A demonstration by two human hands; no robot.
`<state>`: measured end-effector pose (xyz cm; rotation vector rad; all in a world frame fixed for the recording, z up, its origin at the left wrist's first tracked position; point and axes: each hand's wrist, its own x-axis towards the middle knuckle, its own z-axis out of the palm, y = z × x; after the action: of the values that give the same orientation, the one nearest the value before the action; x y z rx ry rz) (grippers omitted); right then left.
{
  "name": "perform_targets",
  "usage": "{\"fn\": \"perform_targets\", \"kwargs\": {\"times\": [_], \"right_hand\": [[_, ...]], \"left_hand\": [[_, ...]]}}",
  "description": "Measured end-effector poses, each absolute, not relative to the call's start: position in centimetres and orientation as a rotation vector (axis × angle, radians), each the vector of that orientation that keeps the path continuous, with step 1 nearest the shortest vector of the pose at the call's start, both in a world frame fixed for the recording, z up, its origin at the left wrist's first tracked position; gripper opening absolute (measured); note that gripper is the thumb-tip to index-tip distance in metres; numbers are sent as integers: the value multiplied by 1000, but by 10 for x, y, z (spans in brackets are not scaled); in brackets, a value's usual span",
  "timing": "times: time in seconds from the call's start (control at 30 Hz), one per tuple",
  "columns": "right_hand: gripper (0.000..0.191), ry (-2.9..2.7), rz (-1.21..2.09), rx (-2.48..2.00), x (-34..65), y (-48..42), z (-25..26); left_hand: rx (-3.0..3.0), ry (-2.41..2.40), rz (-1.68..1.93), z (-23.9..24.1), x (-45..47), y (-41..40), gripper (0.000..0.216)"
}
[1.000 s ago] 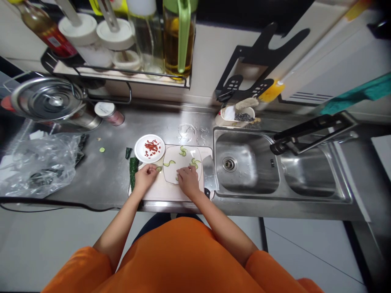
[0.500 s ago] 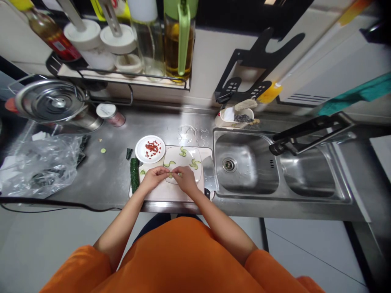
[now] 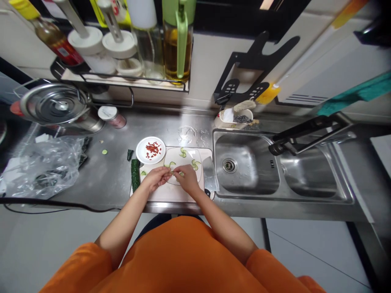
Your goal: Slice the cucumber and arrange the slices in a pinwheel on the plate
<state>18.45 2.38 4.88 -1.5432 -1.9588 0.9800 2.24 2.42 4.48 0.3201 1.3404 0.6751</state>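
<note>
Stainless-steel tabletop (image 3: 113,175): left hand (image 3: 157,178) and right hand (image 3: 187,178), both pinched nearly closed, grip a cucumber slice (image 3: 171,172) above the square plate (image 3: 172,155), red berries (image 3: 152,149) at its ten o'clock.

In front of you, a stainless-steel double-bowl sink (image 3: 244,197) sits in a steel countertop (image 3: 100,179) stretching to its left; behind the sink rises a pale wall (image 3: 206,57), and light glints off the countertop.

No labels or lettering can be read.
</note>
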Motion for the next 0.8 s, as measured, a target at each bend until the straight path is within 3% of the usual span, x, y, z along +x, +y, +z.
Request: {"fn": "perform_targets", "kwargs": {"times": [0.3, 0.6, 0.8], "right_hand": [[15, -1680, 1245, -1660, 176, 28, 30], [16, -1515, 1425, -1628, 171, 39, 24], [18, -1646, 1442, -1770, 170, 51, 18]], "left_hand": [[543, 1484, 661, 37, 8, 44, 42], [645, 1447, 580, 38, 1, 59, 36], [1108, 1608, 671, 27, 6, 58, 26]]}}
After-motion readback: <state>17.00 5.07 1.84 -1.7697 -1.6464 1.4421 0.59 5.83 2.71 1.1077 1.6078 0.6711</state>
